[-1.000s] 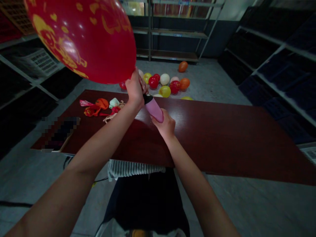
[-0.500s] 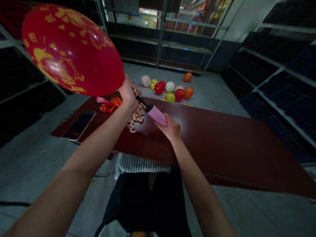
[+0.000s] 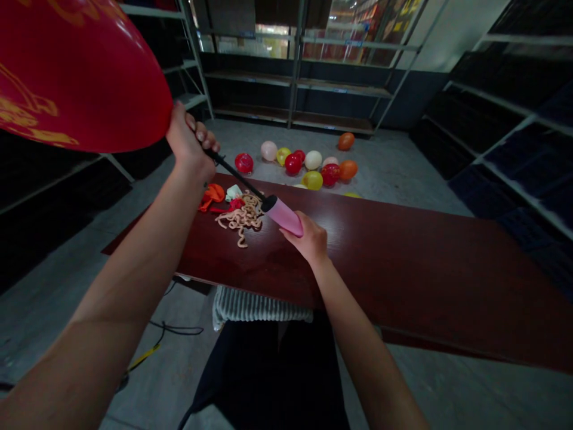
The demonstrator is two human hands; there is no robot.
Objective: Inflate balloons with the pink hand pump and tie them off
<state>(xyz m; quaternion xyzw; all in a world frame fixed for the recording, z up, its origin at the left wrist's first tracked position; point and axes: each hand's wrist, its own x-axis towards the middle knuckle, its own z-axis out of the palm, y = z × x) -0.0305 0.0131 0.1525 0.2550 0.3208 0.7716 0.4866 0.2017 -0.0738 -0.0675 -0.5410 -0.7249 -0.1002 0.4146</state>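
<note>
A big inflated red balloon [image 3: 89, 77] with yellow printing fills the upper left, partly out of view. My left hand [image 3: 190, 140] is closed at its neck and on the far end of the black rod of a hand balloon pump; the fingers hide how neck and rod meet. The pump's pink barrel [image 3: 285, 216] sits in my closed right hand [image 3: 308, 239], above the table. Between the hands the black rod [image 3: 237, 175] shows at length. Below it lie tan wavy strips [image 3: 242, 218], an orange uninflated balloon [image 3: 212, 196], and red and pale limp pieces.
The dark red table [image 3: 403, 257] stretches across in front of me. Several inflated balloons [image 3: 313, 160] lie on the floor beyond it. Metal shelving [image 3: 293, 83] stands at the back, with more racks at both sides. A cable [image 3: 179, 328] lies on the floor at lower left.
My left hand and the red balloon have moved left and slightly up, away from the pink barrel. More of the black rod shows. My right hand has hardly moved.
</note>
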